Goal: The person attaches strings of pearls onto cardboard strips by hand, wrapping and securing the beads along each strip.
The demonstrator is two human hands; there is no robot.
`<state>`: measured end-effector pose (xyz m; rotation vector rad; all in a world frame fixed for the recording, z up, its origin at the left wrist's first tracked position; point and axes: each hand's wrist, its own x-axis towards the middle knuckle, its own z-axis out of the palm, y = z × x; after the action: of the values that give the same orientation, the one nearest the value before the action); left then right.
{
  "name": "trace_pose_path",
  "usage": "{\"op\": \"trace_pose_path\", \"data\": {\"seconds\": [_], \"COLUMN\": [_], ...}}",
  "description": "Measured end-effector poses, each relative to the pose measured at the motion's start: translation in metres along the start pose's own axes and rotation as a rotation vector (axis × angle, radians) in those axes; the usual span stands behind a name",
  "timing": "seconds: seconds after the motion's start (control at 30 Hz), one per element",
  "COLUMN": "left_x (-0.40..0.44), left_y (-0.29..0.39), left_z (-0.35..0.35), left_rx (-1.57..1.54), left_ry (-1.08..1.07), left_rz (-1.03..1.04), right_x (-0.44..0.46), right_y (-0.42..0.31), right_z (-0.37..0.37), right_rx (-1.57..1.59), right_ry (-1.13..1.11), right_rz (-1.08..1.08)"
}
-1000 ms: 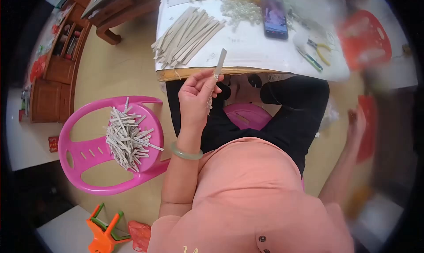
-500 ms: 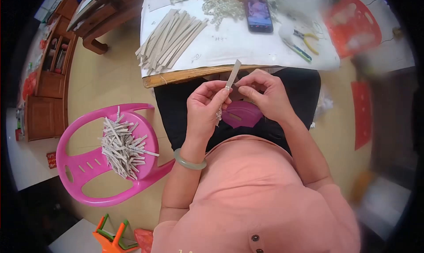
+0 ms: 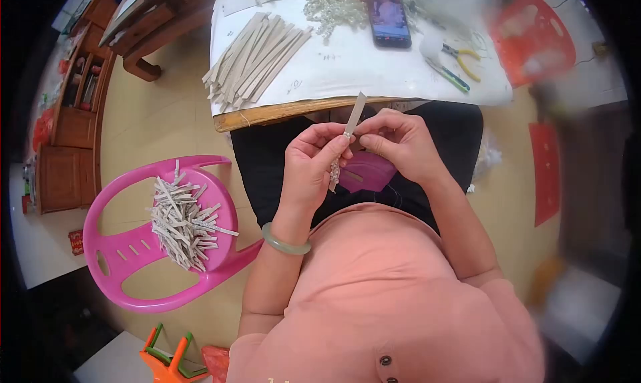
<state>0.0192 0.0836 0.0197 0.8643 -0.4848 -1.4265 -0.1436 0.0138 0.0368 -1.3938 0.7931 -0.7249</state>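
Observation:
My left hand (image 3: 314,157) is closed around a narrow grey cardboard strip (image 3: 355,112), which slants up out of its fingertips. Small pale beads (image 3: 334,172) lie along the lower part of this strip, beneath my thumb. Close by on the right, my right hand (image 3: 402,142) pinches thumb and forefinger together beside the strip; what lies between those fingertips is too small to make out. Both hands are above my lap, just before the table edge. A pile of similar loose strips (image 3: 257,59) rests on the table.
On the white-covered table (image 3: 347,79) are a phone (image 3: 388,16), clear bead strands (image 3: 330,12), yellow-handled pliers (image 3: 465,59) and a green-handled tool (image 3: 455,81). To the left, a pink chair (image 3: 227,216) bears a heap of beaded strips (image 3: 183,223). A red chair (image 3: 534,39) stands right.
My right hand has shifted very slightly beside the strip, its thumb lower. The left hand still holds the strip, a bit more of its beaded lower end showing. The view has moved slightly.

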Motion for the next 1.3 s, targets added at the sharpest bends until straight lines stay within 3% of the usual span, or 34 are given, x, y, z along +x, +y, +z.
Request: {"op": "trace_pose_path", "data": {"seconds": [0.5, 0.8, 1.03, 1.1, 1.17, 1.3], "left_x": [0.0, -0.002, 0.007, 0.019, 0.036, 0.066], "left_y": [0.001, 0.007, 0.011, 0.007, 0.003, 0.01], "left_z": [-0.006, -0.006, 0.007, 0.006, 0.002, 0.003], "left_rx": [-0.031, 0.164, 0.549, 0.659, 0.717, 0.718], "left_ry": [-0.085, -0.144, -0.045, -0.004, 0.095, 0.112], "left_rz": [-0.08, -0.086, 0.076, 0.136, 0.3, 0.323], "right_x": [-0.002, -0.006, 0.002, 0.011, 0.025, 0.061], "right_y": [-0.003, -0.006, -0.002, -0.007, -0.008, 0.0], "right_z": [-0.003, -0.006, 0.002, 0.0, -0.002, -0.01], "right_rx": [0.028, -0.045, -0.276, -0.3, -0.198, -0.081], "right_ry": [-0.078, -0.114, 0.057, 0.047, 0.023, 0.077], "right_rz": [-0.039, -0.07, -0.095, 0.055, 0.04, 0.048]}}
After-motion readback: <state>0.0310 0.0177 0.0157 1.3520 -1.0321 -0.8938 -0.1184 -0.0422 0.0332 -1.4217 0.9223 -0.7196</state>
